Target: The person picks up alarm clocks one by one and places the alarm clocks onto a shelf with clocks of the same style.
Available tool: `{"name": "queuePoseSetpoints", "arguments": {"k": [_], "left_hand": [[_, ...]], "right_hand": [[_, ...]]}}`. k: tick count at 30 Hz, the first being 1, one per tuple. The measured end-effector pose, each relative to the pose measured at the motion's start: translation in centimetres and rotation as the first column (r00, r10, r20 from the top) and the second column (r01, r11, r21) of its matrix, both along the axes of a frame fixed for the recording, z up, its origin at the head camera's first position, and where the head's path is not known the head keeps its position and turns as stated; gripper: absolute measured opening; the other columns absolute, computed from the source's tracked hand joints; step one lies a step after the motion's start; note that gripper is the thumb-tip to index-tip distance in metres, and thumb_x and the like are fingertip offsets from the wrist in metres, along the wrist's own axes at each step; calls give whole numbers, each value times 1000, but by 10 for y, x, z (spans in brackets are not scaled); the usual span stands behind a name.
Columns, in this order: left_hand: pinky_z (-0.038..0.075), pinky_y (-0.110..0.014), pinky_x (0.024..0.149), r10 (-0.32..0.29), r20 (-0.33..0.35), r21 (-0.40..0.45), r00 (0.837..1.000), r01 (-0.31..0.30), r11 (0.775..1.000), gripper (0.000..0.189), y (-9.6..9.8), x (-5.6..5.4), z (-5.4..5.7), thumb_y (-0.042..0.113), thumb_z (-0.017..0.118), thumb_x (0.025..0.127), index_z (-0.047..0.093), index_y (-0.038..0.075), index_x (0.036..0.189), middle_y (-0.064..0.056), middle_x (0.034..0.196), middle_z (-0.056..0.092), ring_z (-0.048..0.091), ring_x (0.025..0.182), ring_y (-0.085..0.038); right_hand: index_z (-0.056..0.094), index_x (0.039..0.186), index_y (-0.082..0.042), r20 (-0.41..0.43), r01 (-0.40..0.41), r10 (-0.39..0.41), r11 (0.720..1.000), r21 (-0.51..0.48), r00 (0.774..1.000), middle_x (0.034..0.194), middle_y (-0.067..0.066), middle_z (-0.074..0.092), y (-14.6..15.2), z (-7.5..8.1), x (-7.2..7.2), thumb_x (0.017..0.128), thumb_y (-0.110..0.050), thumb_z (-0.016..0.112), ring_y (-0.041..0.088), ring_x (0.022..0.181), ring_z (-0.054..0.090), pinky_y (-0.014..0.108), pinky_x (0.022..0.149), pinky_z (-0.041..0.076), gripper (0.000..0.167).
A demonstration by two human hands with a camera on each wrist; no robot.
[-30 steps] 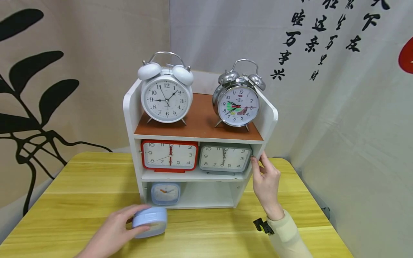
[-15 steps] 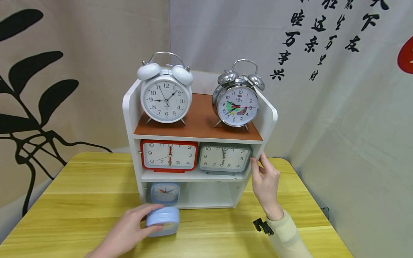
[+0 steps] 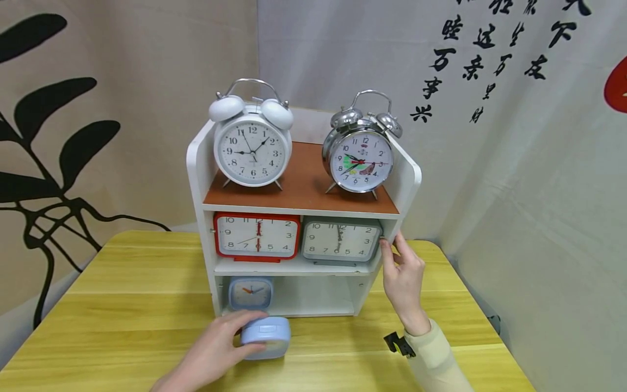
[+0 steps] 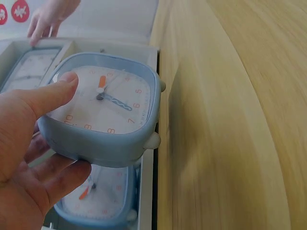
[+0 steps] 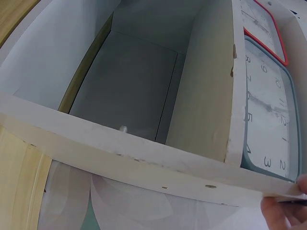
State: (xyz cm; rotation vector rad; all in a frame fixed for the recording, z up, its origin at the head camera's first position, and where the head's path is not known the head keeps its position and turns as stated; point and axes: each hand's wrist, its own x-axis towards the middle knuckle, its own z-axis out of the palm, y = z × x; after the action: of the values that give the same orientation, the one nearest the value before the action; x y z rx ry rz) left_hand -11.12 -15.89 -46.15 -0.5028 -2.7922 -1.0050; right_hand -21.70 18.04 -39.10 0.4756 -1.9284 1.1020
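My left hand (image 3: 215, 348) grips a small light-blue alarm clock (image 3: 266, 337) in front of the shelf's bottom tier. In the left wrist view the thumb lies over the clock's face (image 4: 103, 100), with fingers curled under its body. A matching blue clock (image 3: 251, 294) stands in the left part of the bottom tier. With its fingertips, my right hand (image 3: 404, 286) touches the right side panel of the white shelf (image 3: 364, 296), beside the grey-green rectangular clock (image 3: 341, 240). The right wrist view shows only part of those fingers (image 5: 276, 211) at the panel's edge.
A red rectangular clock (image 3: 257, 237) sits left of the grey-green one on the middle tier. On the brown top board (image 3: 306, 188) stand a white twin-bell clock (image 3: 253, 144) and a silver twin-bell clock (image 3: 362, 155). The shelf rests on a yellow wooden table (image 3: 122, 288).
My left hand has carried the blue clock rightward along the shelf's front, past the clock standing in the bottom tier. The right hand stays in place at the side panel.
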Motion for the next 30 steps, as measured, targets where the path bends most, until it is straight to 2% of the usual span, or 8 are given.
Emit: {"name": "queuePoseSetpoints", "arguments": {"k": [8,15,25,30], "left_hand": [[61,-29,88,-59,-67,19,996,60,998,46,15,-4,-4,36,86,86,74,22,128,4,123,78,72,106,-12],[60,-27,87,-86,-45,50,995,88,995,46,30,-8,-4,33,87,85,74,20,128,4,123,78,71,105,-10],[62,-34,94,-93,-31,58,995,94,994,50,54,-16,-5,33,87,85,73,22,132,3,127,77,74,111,-17],[62,-32,92,-98,-28,80,995,100,992,50,64,-22,-5,31,87,84,73,21,131,1,127,77,74,109,-17]], "right_hand": [[57,147,4,-8,-4,4,1000,2,1000,132,29,70,1,-1,-1,100,7,62,45,114,72,4,84,53,47],[56,147,5,-6,-2,2,1000,1,1000,133,30,70,0,-2,0,100,7,62,47,114,71,2,84,52,48],[57,146,6,-9,13,-13,1000,0,1000,134,29,69,0,-2,-1,100,7,63,46,115,71,1,84,51,47],[58,146,6,-10,21,-21,1000,3,1000,134,28,70,0,-3,-2,99,7,64,45,114,71,1,83,52,47]]}}
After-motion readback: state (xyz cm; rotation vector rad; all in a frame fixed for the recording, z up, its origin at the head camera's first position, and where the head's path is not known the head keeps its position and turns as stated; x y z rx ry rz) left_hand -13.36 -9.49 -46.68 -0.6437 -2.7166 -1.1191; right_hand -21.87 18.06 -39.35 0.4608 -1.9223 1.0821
